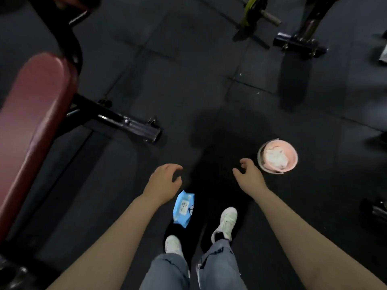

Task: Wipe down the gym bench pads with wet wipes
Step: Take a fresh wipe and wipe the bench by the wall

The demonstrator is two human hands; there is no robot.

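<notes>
The person is standing and looking down at two white shoes [225, 223] on the dark floor [188, 80]. At about 6 o'clock, just in front of the shoes, the blue pack of wet wipes [183, 208] is lying flat on the floor. The left hand [164, 182] is hanging just above it, fingers loosely bent, holding nothing. The right hand [249, 174] is also holding nothing, fingers loosely curled, reaching toward 3 o'clock.

Just past that hand a pink bucket [277, 156] is sitting on the floor with crumpled white wipes [276, 156] inside, probably used ones.

At 9 o'clock the red bench pad [33, 130] is waiting on its black frame [117, 120]. Far off at 1 o'clock a yellow weight plate [254, 9] is standing.

The next job is probably getting a fresh wipe. It is best to bend down, pick up the pack with the left hand, and pull one wipe out slowly with the right so only one comes. Then wiping the pad in long rows, end to end, is going to leave no missed spots.
</notes>
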